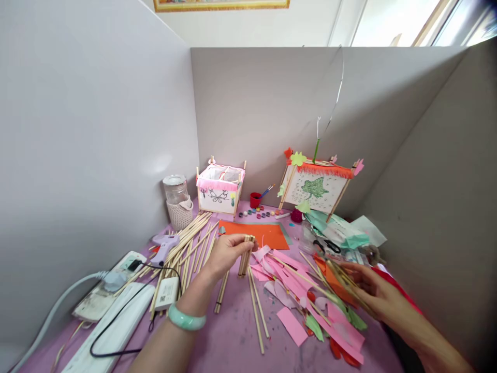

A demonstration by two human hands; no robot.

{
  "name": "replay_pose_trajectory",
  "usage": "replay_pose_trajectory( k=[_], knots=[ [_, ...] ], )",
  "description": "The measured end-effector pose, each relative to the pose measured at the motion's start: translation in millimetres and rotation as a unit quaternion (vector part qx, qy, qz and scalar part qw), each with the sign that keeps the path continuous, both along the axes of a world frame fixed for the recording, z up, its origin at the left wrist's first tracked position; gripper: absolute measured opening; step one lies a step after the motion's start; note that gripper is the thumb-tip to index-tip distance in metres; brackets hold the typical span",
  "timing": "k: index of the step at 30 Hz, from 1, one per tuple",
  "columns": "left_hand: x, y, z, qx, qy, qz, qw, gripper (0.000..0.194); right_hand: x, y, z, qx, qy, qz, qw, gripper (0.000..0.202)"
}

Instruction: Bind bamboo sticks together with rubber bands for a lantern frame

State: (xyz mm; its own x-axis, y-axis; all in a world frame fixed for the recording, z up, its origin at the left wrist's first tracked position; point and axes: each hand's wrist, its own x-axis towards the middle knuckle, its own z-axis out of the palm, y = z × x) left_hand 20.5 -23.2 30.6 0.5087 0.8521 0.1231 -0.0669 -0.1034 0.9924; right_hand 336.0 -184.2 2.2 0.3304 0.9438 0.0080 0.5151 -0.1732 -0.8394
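My left hand is closed round a small bundle of short wooden sticks, held upright above the purple table cover. A green bangle is on that wrist. Over on the right, my right hand grips a long brownish-gold thing, too blurred to name, over the paper scraps. Pink paper strips lie between the hands, with green and red cut-outs among them. Loose wooden sticks rest on the cover below my left hand.
Many wooden sticks lie at left beside a purple glue gun and power strip. Two paper lanterns stand behind: a pink-trimmed one and a leaf-painted one. Black-handled scissors lie at right; orange paper is centre.
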Motion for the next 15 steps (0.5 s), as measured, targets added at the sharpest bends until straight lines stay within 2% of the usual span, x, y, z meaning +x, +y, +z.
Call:
replay_pose_trajectory(
  k=[3, 6, 8, 10, 12, 15],
  knots=[
    [-0.2, 1.2, -2.0, -0.004, -0.004, -0.007, 1.000, 0.020, -11.3, 0.8, 6.3, 0.052, 0.104, -0.041, 0.992, 0.070],
    [-0.7, 1.9, -4.7, -0.018, -0.014, -0.008, 1.000, 0.021, -27.5, 5.6, 5.9, -0.001, 0.131, -0.072, 0.989, 0.081],
    [-1.0, 1.8, -6.0, -0.025, -0.018, -0.007, 0.999, 0.022, -39.0, 10.2, 6.3, -0.011, 0.116, -0.066, 0.991, 0.079],
    [-1.3, 1.5, -6.6, -0.028, -0.019, -0.006, 0.999, 0.022, -49.9, 15.4, 10.2, 0.021, 0.096, -0.023, 0.995, 0.072],
    [-1.5, 1.4, -6.8, -0.022, -0.017, -0.005, 1.000, 0.022, -59.9, 21.3, 18.3, 0.052, 0.056, 0.056, 0.996, 0.065],
    [-1.8, 2.0, -7.2, -0.008, -0.012, -0.005, 1.000, 0.021, -74.0, 32.1, 35.2, 0.064, -0.089, 0.161, 0.981, 0.054]
  ],
)
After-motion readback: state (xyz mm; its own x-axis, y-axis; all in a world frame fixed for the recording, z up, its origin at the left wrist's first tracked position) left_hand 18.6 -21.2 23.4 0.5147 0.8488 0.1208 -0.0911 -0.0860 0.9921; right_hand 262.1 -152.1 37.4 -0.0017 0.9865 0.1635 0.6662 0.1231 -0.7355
